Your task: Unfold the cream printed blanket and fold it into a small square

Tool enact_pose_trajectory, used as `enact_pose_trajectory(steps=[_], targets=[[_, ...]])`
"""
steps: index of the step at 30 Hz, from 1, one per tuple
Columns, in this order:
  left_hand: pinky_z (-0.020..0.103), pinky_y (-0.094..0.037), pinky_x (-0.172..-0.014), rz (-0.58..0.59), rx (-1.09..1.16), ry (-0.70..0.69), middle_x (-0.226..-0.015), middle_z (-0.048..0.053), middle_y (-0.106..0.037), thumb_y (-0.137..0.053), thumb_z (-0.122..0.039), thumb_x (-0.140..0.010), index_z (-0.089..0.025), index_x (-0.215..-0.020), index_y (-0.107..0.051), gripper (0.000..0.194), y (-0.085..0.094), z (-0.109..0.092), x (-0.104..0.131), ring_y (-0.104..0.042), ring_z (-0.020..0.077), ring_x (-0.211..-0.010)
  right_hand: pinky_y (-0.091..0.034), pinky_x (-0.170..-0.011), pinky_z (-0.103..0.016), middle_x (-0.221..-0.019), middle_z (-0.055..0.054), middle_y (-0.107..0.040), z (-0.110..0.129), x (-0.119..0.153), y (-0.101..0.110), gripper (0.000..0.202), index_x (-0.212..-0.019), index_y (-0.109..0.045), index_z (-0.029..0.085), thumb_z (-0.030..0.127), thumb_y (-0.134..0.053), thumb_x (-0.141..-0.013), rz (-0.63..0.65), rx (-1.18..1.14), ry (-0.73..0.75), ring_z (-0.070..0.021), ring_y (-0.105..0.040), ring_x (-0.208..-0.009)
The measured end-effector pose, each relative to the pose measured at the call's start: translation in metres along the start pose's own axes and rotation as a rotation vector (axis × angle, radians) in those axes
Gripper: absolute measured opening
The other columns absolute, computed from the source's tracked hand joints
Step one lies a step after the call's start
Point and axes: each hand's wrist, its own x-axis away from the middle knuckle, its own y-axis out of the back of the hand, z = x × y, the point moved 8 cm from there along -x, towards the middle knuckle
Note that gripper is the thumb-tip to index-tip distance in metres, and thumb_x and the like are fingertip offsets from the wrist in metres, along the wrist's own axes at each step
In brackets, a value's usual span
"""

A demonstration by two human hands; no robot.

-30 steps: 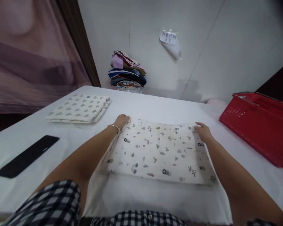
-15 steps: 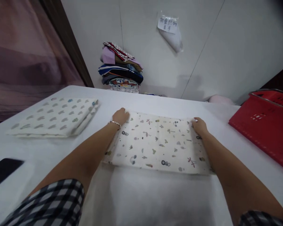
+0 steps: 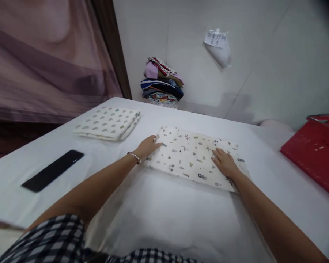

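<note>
A cream cloth with small printed figures lies folded in a flat rectangle on the white table. At its left edge rests my left hand, fingers apart, with a bracelet at the wrist. My right hand lies open on top of the cloth's right part, fingers spread. Another folded cream cloth, with rows of grey marks, sits farther back on the left.
A black phone lies on the left of the table. At the right edge stands a red basket. Stacked fabrics are beyond the far edge, and a paper sign hangs on the wall.
My right hand has let go of the cloth's far right corner and moved inward onto its top. My left hand has opened at the left edge. The view has shifted left.
</note>
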Motion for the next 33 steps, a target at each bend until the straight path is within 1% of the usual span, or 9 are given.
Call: enact_pose_trajectory(steps=[3,6,9,13,18,21,23,29,33], targets=[[0.029,-0.046,-0.081,0.009,0.139,0.051,-0.114,0.01,-0.062,-0.059,-0.045,-0.077,-0.018,-0.12,-0.054,0.051,0.005,0.018,0.026,-0.061,0.0225,-0.097,-0.023,-0.107,-0.055,-0.148,-0.01,-0.033,0.008,0.001,0.004,0.051,-0.136,-0.044,0.021,0.044,-0.029,-0.093,0.01,0.032,-0.029,-0.028,-0.026,-0.137],[0.026,-0.047,-0.074,-0.01,0.32,0.051,-0.102,0.006,-0.067,-0.062,-0.04,-0.073,-0.017,-0.103,-0.063,0.037,0.006,0.037,0.048,-0.062,0.0194,-0.088,-0.021,-0.108,-0.055,-0.15,-0.007,-0.03,0.031,0.006,0.007,0.05,-0.138,-0.042,0.025,0.044,-0.026,-0.094,0.006,0.015,0.043,-0.0264,-0.022,-0.139],[0.024,-0.049,-0.067,-0.047,0.565,0.09,-0.088,0.004,-0.068,-0.06,-0.036,-0.073,-0.016,-0.098,-0.064,0.031,0.003,0.058,0.07,-0.062,0.0161,-0.077,-0.023,-0.107,-0.055,-0.148,-0.008,-0.033,0.05,0.016,0.001,0.049,-0.134,-0.047,0.024,0.046,-0.029,-0.093,0.067,-0.025,0.061,-0.0266,-0.026,-0.137],[0.025,-0.048,-0.066,-0.151,0.628,0.11,-0.083,0.004,-0.068,-0.058,-0.032,-0.073,-0.017,-0.096,-0.065,0.028,0.006,0.077,0.093,-0.062,0.0144,-0.072,-0.029,-0.105,-0.054,-0.139,-0.013,-0.046,0.087,0.023,0.022,0.047,-0.124,-0.056,0.019,0.045,-0.033,-0.092,-0.104,-0.132,0.102,-0.0292,-0.035,-0.132],[0.026,-0.047,-0.068,-0.146,0.457,-0.001,-0.08,0.001,-0.069,-0.059,-0.029,-0.071,-0.02,-0.083,-0.068,0.018,0.007,0.074,0.106,-0.062,0.0166,-0.077,-0.042,-0.097,-0.041,-0.111,-0.007,-0.065,0.192,0.031,0.04,0.034,-0.104,-0.066,0.023,0.04,-0.04,-0.09,-0.212,-0.416,0.379,-0.0229,-0.056,-0.108],[0.026,-0.047,-0.07,-0.157,0.367,-0.047,-0.086,0.001,-0.069,-0.058,-0.032,-0.073,-0.021,-0.083,-0.069,0.018,0.007,0.068,0.11,-0.061,0.017,-0.082,-0.044,-0.09,-0.039,-0.103,-0.006,-0.067,0.254,0.031,0.033,0.025,-0.097,-0.067,0.024,0.033,-0.045,-0.089,-0.173,-0.419,0.505,-0.0224,-0.058,-0.099],[0.026,-0.046,-0.071,-0.166,0.332,-0.087,-0.091,0.001,-0.068,-0.056,-0.033,-0.075,-0.022,-0.084,-0.069,0.019,0.009,0.063,0.112,-0.061,0.0165,-0.083,-0.042,-0.09,-0.038,-0.103,-0.007,-0.066,0.281,0.027,0.028,0.023,-0.099,-0.066,0.023,0.03,-0.048,-0.088,-0.163,-0.384,0.522,-0.0229,-0.055,-0.099],[0.026,-0.045,-0.07,-0.189,0.319,-0.159,-0.088,0.002,-0.066,-0.056,-0.031,-0.076,-0.021,-0.081,-0.067,0.015,0.013,0.058,0.11,-0.059,0.0161,-0.081,-0.042,-0.084,-0.034,-0.099,-0.007,-0.063,0.31,0.001,0.016,0.028,-0.106,-0.064,0.023,0.021,-0.04,-0.091,-0.093,-0.346,0.441,-0.0208,-0.052,-0.096],[0.027,-0.045,-0.071,-0.153,0.32,-0.168,-0.092,0.001,-0.066,-0.054,-0.029,-0.078,-0.022,-0.086,-0.067,0.017,0.009,0.057,0.107,-0.059,0.0161,-0.083,-0.041,-0.08,-0.031,-0.093,-0.006,-0.062,0.32,-0.017,0.014,0.027,-0.102,-0.066,0.023,0.015,-0.044,-0.088,0.019,-0.252,0.497,-0.0202,-0.051,-0.094]])
